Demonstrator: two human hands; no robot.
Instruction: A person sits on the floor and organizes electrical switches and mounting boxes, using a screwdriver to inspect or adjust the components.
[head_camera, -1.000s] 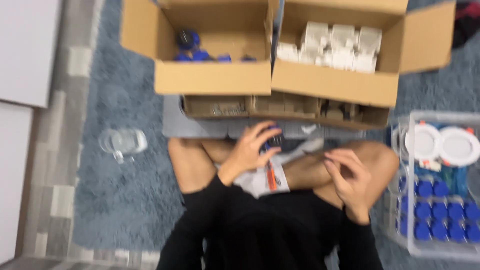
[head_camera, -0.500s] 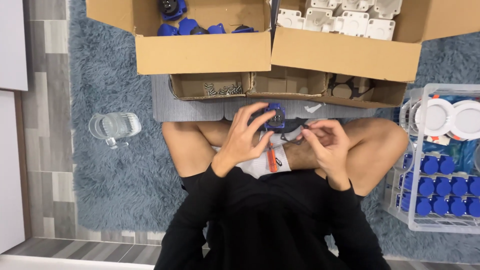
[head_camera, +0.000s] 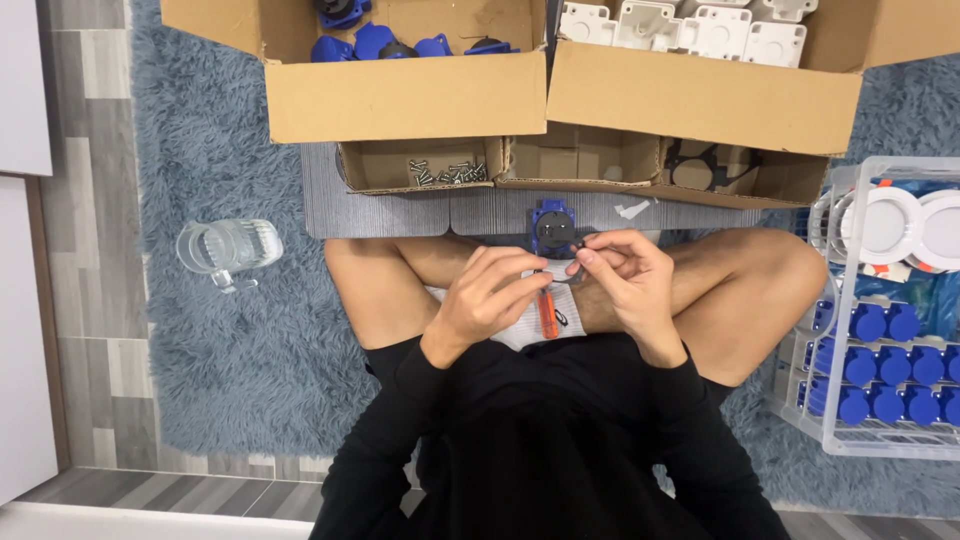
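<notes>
Blue socket part (head_camera: 551, 228) above lap; left hand (head_camera: 492, 297) curled by it, right hand (head_camera: 622, 272) pinching small dark piece

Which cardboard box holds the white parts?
The big cardboard box on the right, filled with white parts; the big left box holds blue ones.

glass mug (head_camera: 228, 247), cardboard boxes (head_camera: 400, 95), shaggy rug (head_camera: 240, 350)

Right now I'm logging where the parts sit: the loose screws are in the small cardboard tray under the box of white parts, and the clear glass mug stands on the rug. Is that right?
Not quite. The head view shows the screws in the small tray under the box of blue parts, not the box of white parts. The clear glass mug does stand on the rug.
</notes>
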